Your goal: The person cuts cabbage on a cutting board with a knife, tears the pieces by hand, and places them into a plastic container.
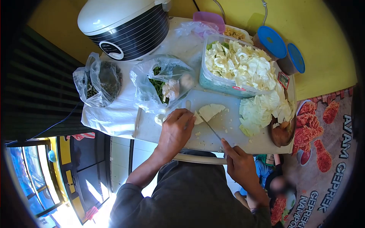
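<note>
With our right grip [239, 161] closed around the handle of the knife [211, 127], we have its blade slanting across the pale cabbage piece [212, 111] on the cutting board [228, 142]. Our left grip [177, 124] has its fingers bent and drawn together, holding the piece's left end, so most of it lies just right of those fingertips and beyond our right grip. Farther off, a tub [222, 85] heaped with cabbage leaves [247, 64] stands on the tabletop [127, 72].
</note>
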Demonstrator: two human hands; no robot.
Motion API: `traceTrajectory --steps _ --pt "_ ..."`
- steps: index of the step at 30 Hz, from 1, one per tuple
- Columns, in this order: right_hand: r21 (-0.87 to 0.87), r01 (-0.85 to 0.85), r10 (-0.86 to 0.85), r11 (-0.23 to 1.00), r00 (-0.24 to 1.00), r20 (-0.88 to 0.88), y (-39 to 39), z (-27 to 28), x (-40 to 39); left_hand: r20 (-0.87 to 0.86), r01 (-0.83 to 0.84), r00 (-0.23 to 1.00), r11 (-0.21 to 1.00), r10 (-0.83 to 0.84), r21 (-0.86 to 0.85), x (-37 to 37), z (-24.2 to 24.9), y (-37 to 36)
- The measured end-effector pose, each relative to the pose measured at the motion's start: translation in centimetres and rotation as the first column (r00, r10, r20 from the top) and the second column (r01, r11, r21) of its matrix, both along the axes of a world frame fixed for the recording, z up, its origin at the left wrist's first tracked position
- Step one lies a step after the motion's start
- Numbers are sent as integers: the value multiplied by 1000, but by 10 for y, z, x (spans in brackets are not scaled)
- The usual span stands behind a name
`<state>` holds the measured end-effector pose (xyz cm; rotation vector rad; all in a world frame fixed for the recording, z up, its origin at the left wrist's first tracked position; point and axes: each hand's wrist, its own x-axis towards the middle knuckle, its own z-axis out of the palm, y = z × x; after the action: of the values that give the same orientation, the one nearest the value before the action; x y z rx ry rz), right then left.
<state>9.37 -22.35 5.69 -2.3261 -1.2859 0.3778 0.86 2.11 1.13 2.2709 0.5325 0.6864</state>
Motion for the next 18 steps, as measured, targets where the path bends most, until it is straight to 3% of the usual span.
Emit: traceTrajectory --steps 3,5,8,9,12,15,18 --pt "117 98 -81 988 986 -144 -2 -6 1 -18 56 998 998 -56 -43 0 7 5" --pt "169 201 -179 965 975 -135 3 -11 3 -39 116 992 993 -117 -26 3 13 10" --pt "156 274 -260 949 960 -103 10 -22 12 -94 228 972 964 -217 138 20 22 11" --pt "140 285 -274 948 958 -87 11 -24 15 -141 224 968 969 -209 105 25 15 10" --pt "181 276 -261 944 960 -107 13 -25 15 -147 192 977 934 -153 300 34 9 7" --pt "177 281 -263 943 958 -116 13 -26 16 -136 243 968 923 -211 298 33 12 8" --pt "187 279 -259 942 958 -126 12 -27 17 -285 364 904 923 -318 124 32 17 10"
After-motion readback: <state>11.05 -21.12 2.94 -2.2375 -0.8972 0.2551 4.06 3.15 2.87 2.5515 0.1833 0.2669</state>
